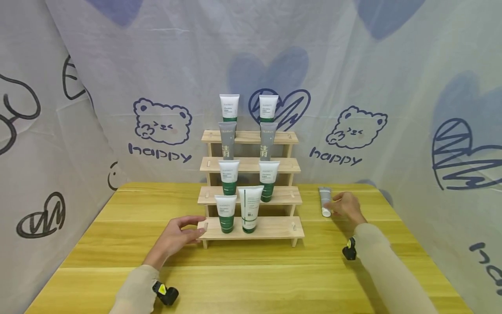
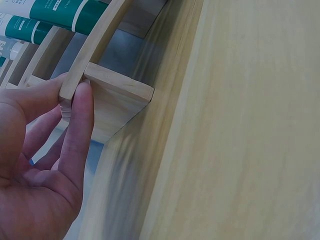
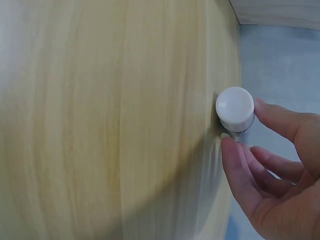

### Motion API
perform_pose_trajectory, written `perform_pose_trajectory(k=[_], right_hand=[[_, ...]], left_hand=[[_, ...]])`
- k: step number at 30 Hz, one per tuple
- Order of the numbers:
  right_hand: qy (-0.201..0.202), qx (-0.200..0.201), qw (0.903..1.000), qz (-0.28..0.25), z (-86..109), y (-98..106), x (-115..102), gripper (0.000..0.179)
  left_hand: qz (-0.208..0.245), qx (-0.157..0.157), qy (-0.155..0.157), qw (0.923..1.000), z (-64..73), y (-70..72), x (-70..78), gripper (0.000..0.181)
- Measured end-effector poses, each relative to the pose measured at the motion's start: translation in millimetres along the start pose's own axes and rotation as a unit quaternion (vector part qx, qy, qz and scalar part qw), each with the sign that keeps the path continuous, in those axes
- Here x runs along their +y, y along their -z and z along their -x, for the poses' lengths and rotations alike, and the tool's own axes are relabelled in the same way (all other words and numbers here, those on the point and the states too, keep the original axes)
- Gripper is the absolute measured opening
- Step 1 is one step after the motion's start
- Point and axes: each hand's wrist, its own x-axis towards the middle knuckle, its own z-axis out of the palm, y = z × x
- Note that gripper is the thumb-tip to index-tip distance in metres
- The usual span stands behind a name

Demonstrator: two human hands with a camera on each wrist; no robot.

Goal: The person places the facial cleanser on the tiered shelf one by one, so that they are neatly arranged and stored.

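Note:
My left hand (image 1: 176,237) pinches the left end of the bottom step of a wooden display stand (image 1: 274,226), thumb above and a finger below the board (image 2: 102,42). At the stand's right, a grey tube (image 1: 325,196) with a white cap (image 3: 235,107) lies on the table. My right hand (image 1: 347,207) has thumb and fingers around the cap end of this tube. On the bottom step stand a white-and-green tube (image 1: 226,211) and a larger white tube (image 1: 250,207). Above them are two white-and-green tubes, then two grey tubes (image 1: 227,139), then two white-and-green tubes (image 1: 268,107) on top.
The stand rests on a yellow wood-grain table (image 1: 251,274). A pale curtain (image 1: 219,56) printed with hearts and bears hangs behind and at both sides. Black wrist cameras (image 1: 166,294) are strapped to both sleeves.

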Motion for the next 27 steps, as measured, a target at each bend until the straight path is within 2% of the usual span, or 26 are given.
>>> perform_pose_trajectory(k=[7,16,22,27], right_hand=[[-0.006,-0.035,0.9994,-0.004,0.2,-10,-5,0.062],[0.018,-0.031,0.999,0.028,0.8,-20,-11,0.064],[0.037,-0.034,0.9987,0.009,2.9,-23,-11,0.054],[0.036,-0.031,0.9989,0.0,2.4,-25,-11,0.047]], left_hand=[[0.0,0.001,0.003,1.0,-0.1,0.3,-0.1,0.053],[0.002,-0.001,0.006,1.0,-0.6,0.3,0.3,0.052],[0.003,-0.002,0.006,1.0,0.1,0.0,1.1,0.052],[-0.001,-0.002,0.004,1.0,0.1,0.1,1.0,0.053]])
